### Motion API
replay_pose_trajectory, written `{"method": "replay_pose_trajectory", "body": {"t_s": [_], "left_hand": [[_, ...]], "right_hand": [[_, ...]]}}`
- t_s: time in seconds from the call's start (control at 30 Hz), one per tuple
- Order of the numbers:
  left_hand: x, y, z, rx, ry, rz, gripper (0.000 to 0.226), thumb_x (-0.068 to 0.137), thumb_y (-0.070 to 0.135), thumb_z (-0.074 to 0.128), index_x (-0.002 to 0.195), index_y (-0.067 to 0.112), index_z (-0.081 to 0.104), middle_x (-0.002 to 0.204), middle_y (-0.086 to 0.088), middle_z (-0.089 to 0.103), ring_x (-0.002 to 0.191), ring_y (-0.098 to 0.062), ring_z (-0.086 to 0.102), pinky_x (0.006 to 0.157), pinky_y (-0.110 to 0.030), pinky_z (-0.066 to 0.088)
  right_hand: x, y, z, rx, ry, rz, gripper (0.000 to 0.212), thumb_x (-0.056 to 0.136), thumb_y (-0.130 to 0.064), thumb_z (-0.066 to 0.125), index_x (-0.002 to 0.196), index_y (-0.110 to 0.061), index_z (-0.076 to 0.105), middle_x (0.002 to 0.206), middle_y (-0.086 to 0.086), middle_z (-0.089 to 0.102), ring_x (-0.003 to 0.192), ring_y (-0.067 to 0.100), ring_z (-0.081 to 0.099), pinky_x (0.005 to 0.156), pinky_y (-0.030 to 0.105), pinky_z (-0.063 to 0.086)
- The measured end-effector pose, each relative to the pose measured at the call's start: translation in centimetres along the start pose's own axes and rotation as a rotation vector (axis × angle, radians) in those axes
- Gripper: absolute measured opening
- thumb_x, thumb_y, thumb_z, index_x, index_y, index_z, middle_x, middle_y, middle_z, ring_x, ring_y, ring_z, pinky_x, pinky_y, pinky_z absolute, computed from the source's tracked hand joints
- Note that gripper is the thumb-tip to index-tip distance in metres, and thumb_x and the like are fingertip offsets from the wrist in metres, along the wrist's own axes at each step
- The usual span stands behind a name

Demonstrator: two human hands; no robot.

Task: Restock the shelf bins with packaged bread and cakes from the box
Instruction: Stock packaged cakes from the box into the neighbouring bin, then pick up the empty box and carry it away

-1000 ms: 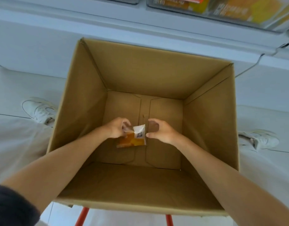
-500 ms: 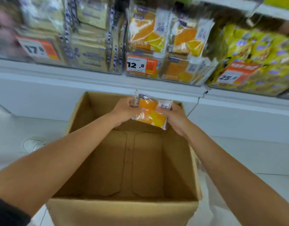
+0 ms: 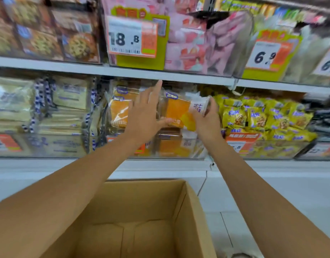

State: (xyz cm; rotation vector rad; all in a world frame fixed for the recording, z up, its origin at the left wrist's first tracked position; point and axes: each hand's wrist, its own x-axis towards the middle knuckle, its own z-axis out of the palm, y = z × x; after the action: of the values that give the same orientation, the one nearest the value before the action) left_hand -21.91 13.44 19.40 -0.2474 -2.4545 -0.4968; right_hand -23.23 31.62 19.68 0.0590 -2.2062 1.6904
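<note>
A second ago we had both hands at the bottom of the box (image 3: 134,216), closing on the orange bread packet (image 3: 179,112). Half a second ago it was just past the rim, and now we have it up at the middle bin (image 3: 169,148), in front of matching orange packets. We judge this to be the placing step, and the part of the box floor we can see is bare, so this may be the last packet. Our right hand (image 3: 207,121) grips the packet's white end, fingers curled round it. The packet runs leftward from that grip, tilted, and its far end reaches our left hand (image 3: 147,116). That hand is spread with straight fingers, its thumb touching the packet's lower edge but gripping nothing. The bin's stacked packets lie just behind and below the grip, and yellow snack bags (image 3: 257,118) sit to its right.
</note>
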Motion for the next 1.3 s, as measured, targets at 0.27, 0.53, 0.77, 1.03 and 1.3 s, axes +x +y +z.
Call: {"method": "replay_pose_trajectory", "body": {"t_s": [0.27, 0.53, 0.77, 1.03, 1.3], "left_hand": [[0.8, -3.6, 2.7, 0.283, -0.033, 0.278, 0.088, 0.081, 0.07, 0.054, 0.152, 0.026, 0.027, 0.165, -0.007, 0.007, 0.153, -0.023, 0.005, 0.121, -0.051, 0.008], [1.3, -3.5, 2.9, 0.306, -0.122, 0.29, 0.097, 0.082, 0.073, 0.042, 0.157, 0.023, 0.006, 0.166, -0.003, -0.002, 0.153, -0.02, -0.002, 0.119, -0.059, -0.002], [1.3, -3.7, 4.1, 0.376, -0.083, 0.263, 0.088, 0.09, 0.077, 0.014, 0.158, 0.022, 0.008, 0.165, -0.007, 0.011, 0.152, -0.024, 0.008, 0.118, -0.062, 0.009], [0.6, -4.8, 2.5, 0.365, -0.047, 0.258, 0.086, 0.089, 0.079, 0.008, 0.157, 0.028, -0.007, 0.165, -0.008, -0.006, 0.153, -0.025, -0.003, 0.12, -0.058, 0.001], [0.5, -8.7, 1.2, 0.496, -0.074, 0.255, 0.083, 0.089, 0.076, 0.011, 0.158, 0.031, 0.002, 0.166, -0.008, 0.004, 0.153, -0.025, 0.001, 0.118, -0.06, -0.002]], "right_hand": [[1.6, 2.7, 0.7, -0.136, -0.321, -0.071, 0.106, 0.088, -0.022, 0.072, 0.155, -0.026, -0.01, 0.156, -0.003, 0.03, 0.137, 0.011, 0.037, 0.116, 0.043, 0.032], [0.7, 2.0, 3.1, -0.101, 0.03, -0.128, 0.091, 0.091, -0.054, 0.056, 0.157, -0.025, 0.001, 0.163, -0.005, 0.009, 0.149, 0.01, 0.01, 0.115, 0.026, 0.016], [2.5, 3.6, 4.1, -0.168, 0.126, -0.193, 0.072, 0.096, -0.051, 0.049, 0.154, -0.022, 0.019, 0.15, 0.004, 0.036, 0.137, 0.015, 0.031, 0.099, 0.019, 0.025], [1.3, 2.7, 1.0, -0.554, 0.214, -0.461, 0.08, 0.093, -0.064, 0.042, 0.155, -0.019, 0.018, 0.16, 0.014, 0.018, 0.148, 0.027, 0.014, 0.12, 0.047, 0.014], [2.6, 3.7, 2.0, -1.146, -0.077, -0.859, 0.08, 0.088, -0.074, 0.032, 0.153, -0.03, 0.017, 0.159, 0.014, 0.023, 0.149, 0.031, 0.016, 0.119, 0.058, 0.009]]}}
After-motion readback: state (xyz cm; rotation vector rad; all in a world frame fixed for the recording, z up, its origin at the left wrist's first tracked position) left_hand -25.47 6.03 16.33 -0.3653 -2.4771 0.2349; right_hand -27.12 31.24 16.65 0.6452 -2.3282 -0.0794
